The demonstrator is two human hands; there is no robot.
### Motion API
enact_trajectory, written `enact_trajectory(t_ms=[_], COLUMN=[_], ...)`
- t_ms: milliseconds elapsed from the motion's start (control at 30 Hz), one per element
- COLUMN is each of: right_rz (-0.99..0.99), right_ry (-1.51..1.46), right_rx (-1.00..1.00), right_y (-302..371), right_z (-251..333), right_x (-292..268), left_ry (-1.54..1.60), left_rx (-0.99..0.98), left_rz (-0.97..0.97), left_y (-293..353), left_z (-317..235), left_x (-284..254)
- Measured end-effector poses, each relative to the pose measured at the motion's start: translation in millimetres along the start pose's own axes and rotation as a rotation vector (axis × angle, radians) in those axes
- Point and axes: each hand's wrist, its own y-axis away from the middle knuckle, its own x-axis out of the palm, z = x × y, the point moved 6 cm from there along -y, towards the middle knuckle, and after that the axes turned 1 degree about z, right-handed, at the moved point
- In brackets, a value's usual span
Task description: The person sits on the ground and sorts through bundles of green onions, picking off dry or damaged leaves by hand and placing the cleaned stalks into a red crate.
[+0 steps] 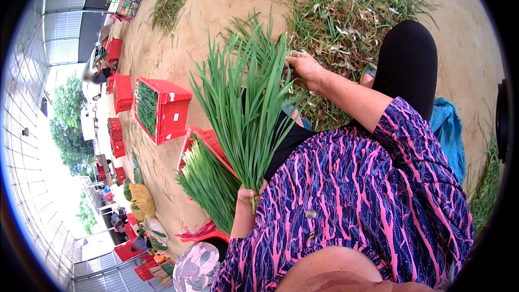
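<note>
My left hand (250, 194) is closed round the stem ends of a large bunch of garlic chives (243, 113). The long flat green leaves fan out above it, across my lap. My right hand (305, 70) is at the bunch's right edge, near the leaf tips. Its fingers are bent together there, and what lies between them is partly hidden. Left of my left hand, a red crate (219, 151) holds more garlic chives (208, 184), their pale stem ends pointing up and away from me.
A heap of discarded leaves (351, 21) lies beyond my right hand, with a smaller green pile (172, 1) at the far left. Another filled red crate (173, 113) stands farther left. More crates, a yellow sack (142, 201) and other people are along the left side.
</note>
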Motion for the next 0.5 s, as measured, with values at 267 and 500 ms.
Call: enact_trajectory(t_ms=[267,500], right_rz=[-0.330,-0.251], right_ry=[-0.096,-0.089], right_rx=[-0.354,-0.269], right_y=[-13,-12], right_z=[88,84], right_x=[-55,-61], left_ry=[-0.047,-0.082], left_rx=[0.018,-0.091], left_rz=[-0.018,-0.124], left_y=[3,28], left_z=[-7,-8], left_x=[14,10])
